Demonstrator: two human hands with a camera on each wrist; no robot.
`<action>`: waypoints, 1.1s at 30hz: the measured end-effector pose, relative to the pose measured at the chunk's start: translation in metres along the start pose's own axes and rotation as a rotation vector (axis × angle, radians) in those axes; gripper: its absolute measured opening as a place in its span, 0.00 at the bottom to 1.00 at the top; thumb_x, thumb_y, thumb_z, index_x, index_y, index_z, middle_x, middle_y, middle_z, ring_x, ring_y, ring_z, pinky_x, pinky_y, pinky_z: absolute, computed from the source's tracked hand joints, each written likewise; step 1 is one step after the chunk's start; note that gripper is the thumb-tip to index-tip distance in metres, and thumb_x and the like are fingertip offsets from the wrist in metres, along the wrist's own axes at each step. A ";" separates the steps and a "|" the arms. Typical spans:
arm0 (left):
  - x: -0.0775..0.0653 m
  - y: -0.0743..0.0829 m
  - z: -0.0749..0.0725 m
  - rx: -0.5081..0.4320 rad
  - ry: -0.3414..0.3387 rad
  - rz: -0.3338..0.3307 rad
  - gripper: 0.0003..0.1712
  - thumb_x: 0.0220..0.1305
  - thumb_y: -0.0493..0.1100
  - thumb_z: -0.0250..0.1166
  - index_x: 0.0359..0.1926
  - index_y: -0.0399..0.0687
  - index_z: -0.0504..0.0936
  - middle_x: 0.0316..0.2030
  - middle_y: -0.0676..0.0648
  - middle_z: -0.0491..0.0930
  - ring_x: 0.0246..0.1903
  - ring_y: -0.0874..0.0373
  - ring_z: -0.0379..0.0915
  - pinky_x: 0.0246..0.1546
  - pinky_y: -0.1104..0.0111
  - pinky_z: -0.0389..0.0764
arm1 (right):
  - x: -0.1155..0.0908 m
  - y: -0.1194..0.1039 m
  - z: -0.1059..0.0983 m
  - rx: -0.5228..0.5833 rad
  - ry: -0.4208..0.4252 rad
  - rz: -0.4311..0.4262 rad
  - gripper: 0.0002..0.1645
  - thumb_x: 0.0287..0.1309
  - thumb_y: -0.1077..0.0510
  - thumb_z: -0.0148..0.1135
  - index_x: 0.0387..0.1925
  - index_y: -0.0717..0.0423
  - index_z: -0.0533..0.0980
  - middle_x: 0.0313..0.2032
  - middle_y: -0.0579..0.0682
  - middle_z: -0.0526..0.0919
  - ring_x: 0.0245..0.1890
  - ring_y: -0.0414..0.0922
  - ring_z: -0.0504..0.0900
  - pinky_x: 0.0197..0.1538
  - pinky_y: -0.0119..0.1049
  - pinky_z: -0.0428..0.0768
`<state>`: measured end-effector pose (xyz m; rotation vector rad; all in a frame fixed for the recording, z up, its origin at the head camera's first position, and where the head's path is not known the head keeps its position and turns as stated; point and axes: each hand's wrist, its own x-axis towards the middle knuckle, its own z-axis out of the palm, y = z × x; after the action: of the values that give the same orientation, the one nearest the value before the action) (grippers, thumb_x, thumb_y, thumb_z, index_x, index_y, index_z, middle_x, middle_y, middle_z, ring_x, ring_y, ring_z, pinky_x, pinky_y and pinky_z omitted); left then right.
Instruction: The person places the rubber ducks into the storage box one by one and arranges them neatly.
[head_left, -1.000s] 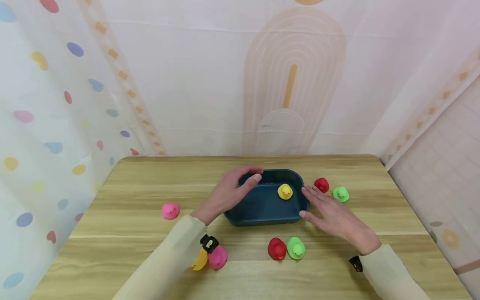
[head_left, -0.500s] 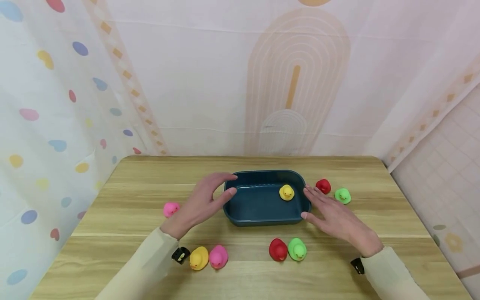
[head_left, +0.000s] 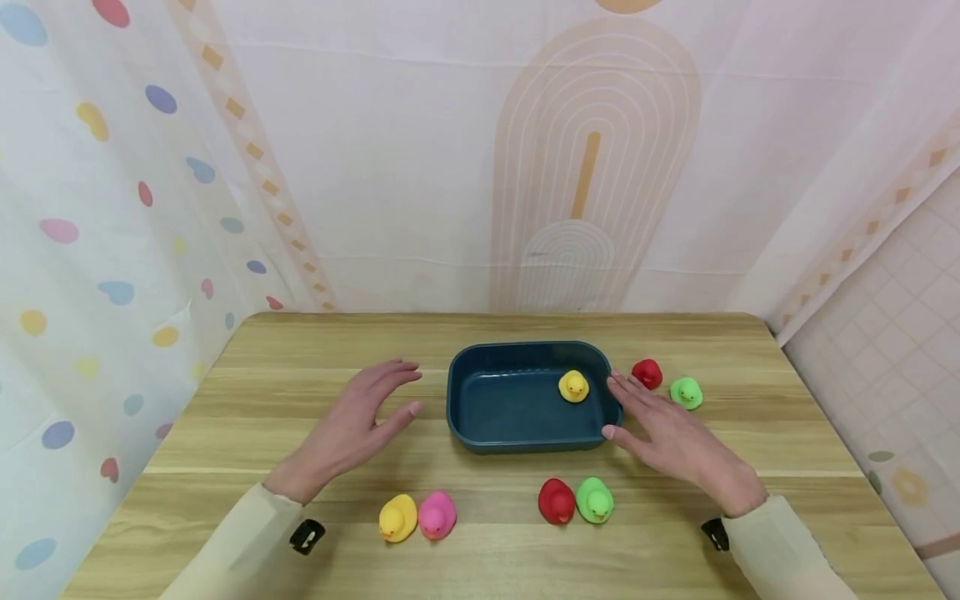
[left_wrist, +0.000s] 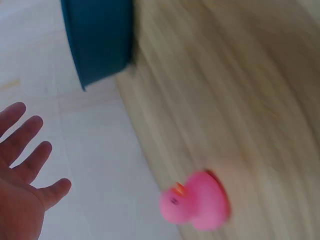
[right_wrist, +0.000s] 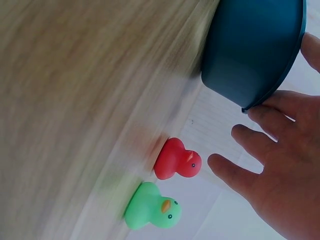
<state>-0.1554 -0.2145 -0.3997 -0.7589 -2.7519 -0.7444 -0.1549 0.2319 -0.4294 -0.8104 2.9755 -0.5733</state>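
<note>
A dark blue rectangular tray (head_left: 517,446) stands on the wooden table with one yellow rubber duck (head_left: 573,386) inside, near its right end. My left hand (head_left: 348,429) hovers left of the tray, fingers spread and holding nothing. A pink rubber duck (left_wrist: 202,202) shows near it in the left wrist view; in the head view the hand hides it. At the tray's right end, my right hand (head_left: 671,442) touches the rim with straight fingertips. Just beyond that hand sit a red duck (head_left: 647,373) and a green duck (head_left: 686,392).
In front of the tray sit a yellow duck (head_left: 397,518) and a pink duck (head_left: 437,514) side by side. Farther right are a red duck (head_left: 557,502) and a green duck (head_left: 595,500). A patterned curtain (head_left: 420,167) hangs behind the table's back edge.
My left hand has moved left, from above the tray to the table beside it, and now covers the left pink duck in the head view. The right hand stays at the rim.
</note>
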 end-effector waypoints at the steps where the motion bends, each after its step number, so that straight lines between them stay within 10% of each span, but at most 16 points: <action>1: -0.002 -0.004 -0.001 0.010 -0.003 -0.004 0.28 0.74 0.53 0.64 0.67 0.42 0.77 0.71 0.42 0.71 0.72 0.41 0.61 0.71 0.40 0.62 | 0.000 0.000 0.000 0.000 -0.001 0.001 0.46 0.74 0.36 0.56 0.77 0.64 0.61 0.78 0.60 0.58 0.77 0.60 0.60 0.73 0.60 0.65; 19: -0.032 -0.058 -0.012 0.126 -0.101 -0.166 0.45 0.66 0.62 0.69 0.71 0.36 0.71 0.73 0.35 0.64 0.73 0.32 0.56 0.68 0.27 0.54 | 0.000 0.001 0.001 0.012 -0.001 0.002 0.46 0.74 0.36 0.56 0.78 0.64 0.60 0.79 0.60 0.58 0.77 0.61 0.60 0.73 0.60 0.65; 33: -0.043 -0.082 -0.011 0.122 -0.085 -0.215 0.41 0.67 0.58 0.70 0.70 0.35 0.71 0.66 0.30 0.70 0.62 0.27 0.70 0.59 0.33 0.72 | 0.000 0.001 0.000 0.017 -0.005 0.012 0.47 0.74 0.35 0.55 0.78 0.63 0.60 0.79 0.60 0.58 0.76 0.61 0.60 0.73 0.61 0.65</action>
<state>-0.1610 -0.3002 -0.4376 -0.4863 -2.9569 -0.5862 -0.1548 0.2325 -0.4296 -0.7912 2.9648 -0.5948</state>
